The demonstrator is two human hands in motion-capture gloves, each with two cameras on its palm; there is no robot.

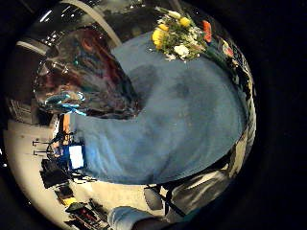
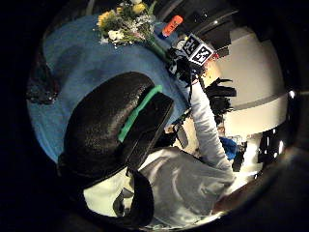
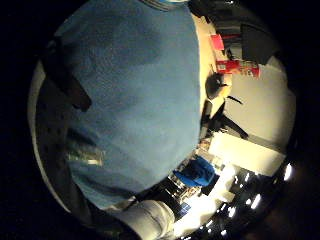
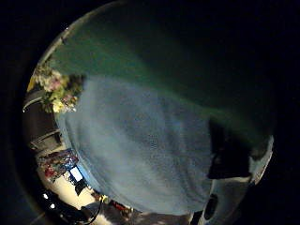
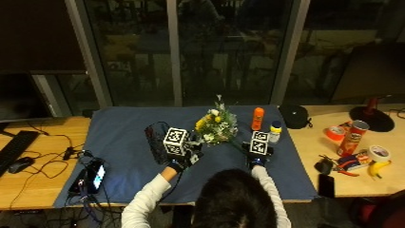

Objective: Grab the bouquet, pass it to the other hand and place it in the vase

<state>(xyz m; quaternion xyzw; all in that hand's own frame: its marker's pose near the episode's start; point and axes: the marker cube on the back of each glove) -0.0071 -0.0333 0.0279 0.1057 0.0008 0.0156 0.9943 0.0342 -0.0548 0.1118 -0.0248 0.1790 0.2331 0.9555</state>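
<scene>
On the blue cloth [image 5: 126, 137] lies the bouquet [image 5: 215, 127] of yellow and white flowers, its green stems running towards the person. My right hand [image 5: 256, 160] grips the stem end; the stems [image 4: 154, 61] pass close across that palm. I also see the bouquet [image 1: 180, 36] from the left palm. The dark glass vase [image 5: 155, 137] stands upright just left of my left hand [image 5: 179, 160] and looms close in its little finger side view as vase [image 1: 86, 76]. The left hand holds nothing; its thumb [image 2: 116, 125] hangs over the cloth.
An orange bottle [image 5: 257, 118] and a small white bottle [image 5: 274, 132] stand right of the bouquet. A black pouch [image 5: 294, 115], a red can [image 5: 354, 137], tape rolls and a banana lie off the cloth at right. A phone [image 5: 95, 175] sits at the cloth's left edge.
</scene>
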